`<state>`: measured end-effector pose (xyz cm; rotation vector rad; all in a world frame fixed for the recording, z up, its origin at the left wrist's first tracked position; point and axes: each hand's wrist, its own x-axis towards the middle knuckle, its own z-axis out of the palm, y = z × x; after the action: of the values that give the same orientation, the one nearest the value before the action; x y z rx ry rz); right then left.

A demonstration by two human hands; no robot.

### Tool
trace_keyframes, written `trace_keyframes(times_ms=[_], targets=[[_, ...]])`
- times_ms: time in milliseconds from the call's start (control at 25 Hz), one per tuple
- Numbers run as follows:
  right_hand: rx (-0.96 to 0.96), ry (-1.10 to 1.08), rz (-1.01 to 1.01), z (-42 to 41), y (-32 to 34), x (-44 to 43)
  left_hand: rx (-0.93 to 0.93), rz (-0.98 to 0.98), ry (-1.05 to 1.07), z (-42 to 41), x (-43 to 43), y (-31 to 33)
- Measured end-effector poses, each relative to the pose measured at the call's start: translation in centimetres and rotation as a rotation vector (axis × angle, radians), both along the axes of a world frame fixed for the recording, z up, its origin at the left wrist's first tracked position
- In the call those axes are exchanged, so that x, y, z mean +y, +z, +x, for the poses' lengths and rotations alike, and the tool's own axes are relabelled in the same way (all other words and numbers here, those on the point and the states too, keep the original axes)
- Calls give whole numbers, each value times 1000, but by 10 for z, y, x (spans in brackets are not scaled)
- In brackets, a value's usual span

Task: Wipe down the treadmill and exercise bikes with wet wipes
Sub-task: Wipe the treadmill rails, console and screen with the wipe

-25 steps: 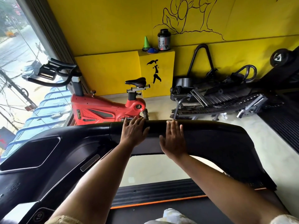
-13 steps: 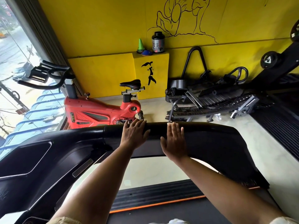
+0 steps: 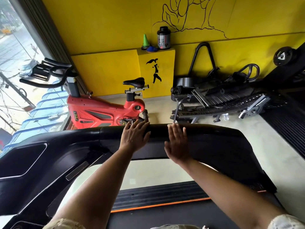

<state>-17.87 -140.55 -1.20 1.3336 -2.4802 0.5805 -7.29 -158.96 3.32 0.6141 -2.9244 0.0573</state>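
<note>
From your head camera, you stood at the treadmill (image 3: pixel 165 217), facing its black crossbar (image 3: pixel 222 134) with both arms reaching forward to it. Your left hand (image 3: pixel 134 138) lay flat over the top of the bar. Your right hand (image 3: pixel 177 144) lay flat just beside it, with a narrow gap between the two. Your fingers (image 3: pixel 175 131) were straight and relaxed on both hands and gripped nothing. No wet wipe showed around them, but a thin one under a palm would be hidden, so I cannot tell for certain.

By my reading, you were on the treadmill step, at the crossbar, with the console (image 3: pixel 24 161) to your left not yet reached. The next move called for a wipe in hand, if you had none. After that it called for long strokes outward along the bar toward each end, with pressure kept on its curved top.

The count was two hands, one treadmill and one red exercise bike (image 3: pixel 99 113). The bike stood beyond the bar near the window, well apart from your hands. On the yellow ledge (image 3: pixel 168 63) stood one tub (image 3: pixel 163 37) and one green cone (image 3: pixel 145 39). One dismantled machine (image 3: pixel 214 100) lay on the floor at the right, with one weight plate (image 3: pixel 283 56) past it. Wet wipes seen: none.
</note>
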Motion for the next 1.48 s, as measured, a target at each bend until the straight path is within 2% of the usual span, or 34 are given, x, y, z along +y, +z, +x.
trace_keyframes(times_ms=[120,240,320,400,520,640,760,840,920,1000,1120,1240,1400,1480], targets=[[28,27,101,-46,16,6,-12,14,-1,-10,10,0],[-86,-195,71,-49,9,26,-11,28,25,-21,21,-1],[-113,-255,32,-29,-3,31,-3,29,39,-26,26,-3],[-107,-158,25,-23,-6,30,-1,27,52,-31,31,-4],[-32,11,123,-58,6,28,-19,23,73,-40,43,-4],[-69,-50,147,-82,9,46,-13,15,100,-49,56,-5],[-135,-170,74,-59,-6,60,-15,10,109,-55,63,-6],[-130,-86,48,-50,-13,61,-13,5,106,-59,67,-6],[-61,65,101,-72,-8,62,-14,1,104,-65,72,-6],[-46,87,176,-103,1,68,-12,8,98,-70,78,-7],[-115,-120,178,-118,-2,88,-24,17,99,-79,87,-7],[-209,-305,117,-89,-14,90,-54,23,83,-90,95,-9],[-159,-81,131,-108,-14,88,-121,8,31,-112,111,-11],[-166,-52,181,-138,-11,98,-133,15,19,-121,119,-11]])
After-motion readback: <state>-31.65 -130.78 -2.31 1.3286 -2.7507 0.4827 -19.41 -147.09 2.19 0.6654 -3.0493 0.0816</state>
